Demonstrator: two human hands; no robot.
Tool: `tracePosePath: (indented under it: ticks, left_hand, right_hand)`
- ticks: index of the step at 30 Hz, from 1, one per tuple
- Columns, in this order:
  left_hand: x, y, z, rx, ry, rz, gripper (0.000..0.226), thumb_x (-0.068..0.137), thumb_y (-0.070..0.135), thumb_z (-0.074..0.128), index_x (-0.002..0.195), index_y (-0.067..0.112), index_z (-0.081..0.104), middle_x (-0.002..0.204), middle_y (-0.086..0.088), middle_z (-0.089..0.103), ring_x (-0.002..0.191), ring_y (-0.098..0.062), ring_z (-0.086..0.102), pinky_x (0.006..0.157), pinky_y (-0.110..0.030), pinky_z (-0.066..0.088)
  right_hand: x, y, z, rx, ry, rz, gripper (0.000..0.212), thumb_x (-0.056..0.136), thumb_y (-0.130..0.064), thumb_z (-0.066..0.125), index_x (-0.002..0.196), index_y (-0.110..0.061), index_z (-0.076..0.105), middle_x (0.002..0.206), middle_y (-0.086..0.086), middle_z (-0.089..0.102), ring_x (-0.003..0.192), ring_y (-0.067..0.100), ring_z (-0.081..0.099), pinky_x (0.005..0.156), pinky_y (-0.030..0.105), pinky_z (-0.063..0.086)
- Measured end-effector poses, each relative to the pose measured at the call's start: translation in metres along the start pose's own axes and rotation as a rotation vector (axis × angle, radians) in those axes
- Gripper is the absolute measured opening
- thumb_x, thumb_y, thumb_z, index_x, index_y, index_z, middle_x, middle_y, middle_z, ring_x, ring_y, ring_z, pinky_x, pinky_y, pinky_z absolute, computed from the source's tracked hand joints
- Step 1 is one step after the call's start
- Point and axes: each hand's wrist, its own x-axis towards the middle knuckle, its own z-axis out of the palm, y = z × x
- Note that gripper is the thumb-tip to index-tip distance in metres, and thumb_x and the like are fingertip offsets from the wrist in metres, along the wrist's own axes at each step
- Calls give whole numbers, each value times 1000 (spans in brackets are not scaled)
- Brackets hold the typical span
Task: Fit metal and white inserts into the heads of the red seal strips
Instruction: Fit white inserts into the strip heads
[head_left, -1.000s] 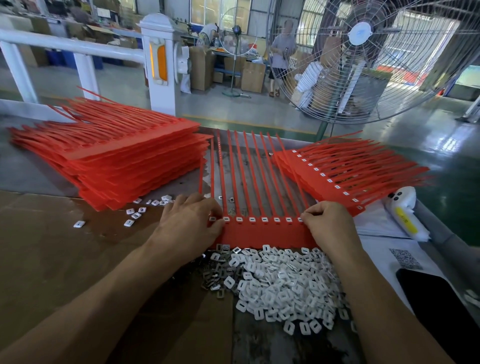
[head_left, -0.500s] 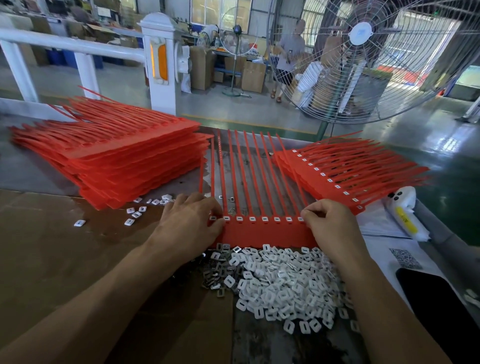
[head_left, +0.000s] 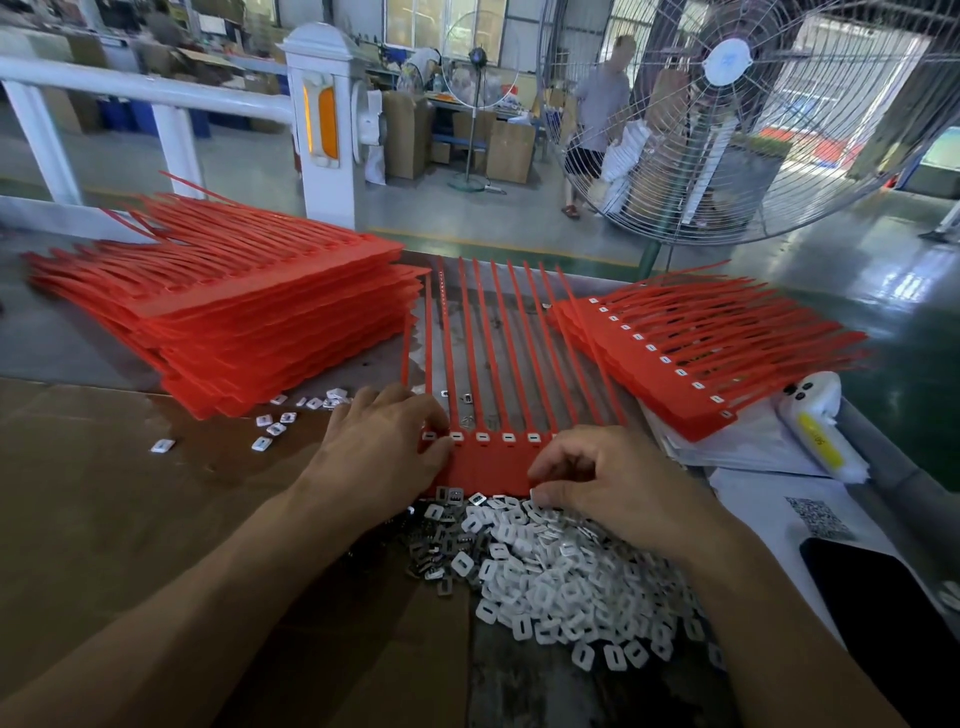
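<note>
Head view of a desk (head_left: 93, 519) partly covered with brown cardboard. At centre lies one sheet of red seal strips (head_left: 491, 467), its solid band nearest the viewer and its tails running away toward the far edge of the desk. A row of heads along the band's far side shows white inserts already seated.

The left hand (head_left: 384, 452) rests on the left end of this sheet, fingers bent, with the fingertips pressing on the leftmost heads; it encloses nothing visible. The right hand (head_left: 608, 483) lies over the right end of the band, fingers curled downward with the thumb (head_left: 550, 493) at the band's near edge, where the pile begins. Whether anything is pinched under those fingers cannot be told.

Just nearer than the sheet is a heap of white inserts (head_left: 571, 582), touching the band's near edge; the metal inserts (head_left: 436, 556) form the darker left part of the same heap. A few loose inserts (head_left: 270, 423) lie left of the sheet.

Left of the sheet stands a tall stack of red sheets (head_left: 244, 332). Right of it a lower stack of fitted sheets (head_left: 691, 358) rests on white papers (head_left: 748, 452), beside a white and yellow handheld device (head_left: 815, 426). A dark phone (head_left: 883, 597) lies nearer, right of the heap. Beyond the desk are a large floor fan (head_left: 727, 119), a white railing post (head_left: 322, 124) and a standing person (head_left: 597, 114).
</note>
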Motion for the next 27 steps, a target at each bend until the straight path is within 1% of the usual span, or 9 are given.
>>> tracePosePath:
  ticks: [4, 7, 10, 15, 18, 20, 22, 24, 27]
  left_hand:
    - [0, 0, 0, 1, 2, -1, 27, 98, 52, 53, 122, 41, 58, 133, 11, 51, 131, -16, 37, 114, -42, 25]
    - [0, 1, 0, -2, 2, -3, 27, 98, 53, 53, 122, 42, 58, 133, 11, 51, 131, -16, 37, 114, -42, 25]
    - [0, 0, 0, 5, -2, -5, 27, 98, 53, 53, 122, 42, 58, 134, 11, 51, 131, -17, 37, 114, -42, 25]
    - [0, 0, 0, 12, -1, -1, 28, 98, 53, 52, 123, 41, 58, 134, 10, 51, 130, -17, 37, 113, -41, 26]
    - [0, 0, 0, 16, -4, -2, 28, 98, 53, 52, 123, 41, 58, 135, 10, 51, 131, -17, 37, 113, -41, 26]
    - [0, 1, 0, 16, 0, -1, 28, 98, 53, 52, 123, 41, 58, 134, 10, 51, 131, -18, 38, 112, -41, 26]
    - [0, 1, 1, 15, 4, 1, 28, 98, 53, 52, 123, 41, 58, 134, 10, 51, 130, -17, 38, 112, -40, 26]
    - [0, 1, 1, 15, 9, 2, 27, 98, 53, 52, 122, 41, 59, 134, 11, 51, 130, -17, 37, 111, -39, 26]
    - [0, 1, 1, 12, 13, 3, 28, 98, 53, 52, 122, 41, 59, 133, 11, 51, 130, -17, 37, 111, -40, 26]
  right_hand:
    - [-1, -1, 1, -28, 3, -14, 12, 81, -33, 86, 81, -34, 74, 86, -19, 70, 79, 0, 65, 72, 22, 47]
    - [-3, -2, 0, -24, -3, -11, 13, 83, -32, 85, 82, -33, 72, 82, -18, 71, 75, 1, 66, 68, 24, 49]
    - [-3, -4, 1, -37, -11, 0, 12, 85, -34, 83, 83, -33, 71, 80, -15, 72, 71, 5, 67, 65, 30, 55]
    - [-5, -4, 1, 23, 4, -19, 11, 90, -28, 77, 83, -30, 69, 79, -13, 72, 67, 2, 65, 62, 23, 51]
    - [-4, -4, 2, 95, 25, -21, 12, 92, -26, 75, 84, -28, 68, 76, -8, 72, 64, 3, 64, 62, 23, 52]
    - [-3, -4, 5, 119, 46, -20, 12, 92, -25, 75, 84, -29, 67, 75, -8, 71, 64, 1, 63, 62, 23, 51]
    - [-2, -4, 6, 128, 80, -31, 12, 93, -23, 74, 87, -32, 68, 79, -11, 72, 69, 0, 65, 66, 21, 49]
    - [-2, -4, 7, 116, 115, -58, 14, 95, -21, 71, 93, -35, 71, 88, -16, 73, 83, -1, 67, 75, 20, 47]
    - [-1, -4, 7, 94, 167, -64, 16, 98, -24, 69, 98, -38, 75, 96, -25, 72, 93, -5, 66, 77, 15, 44]
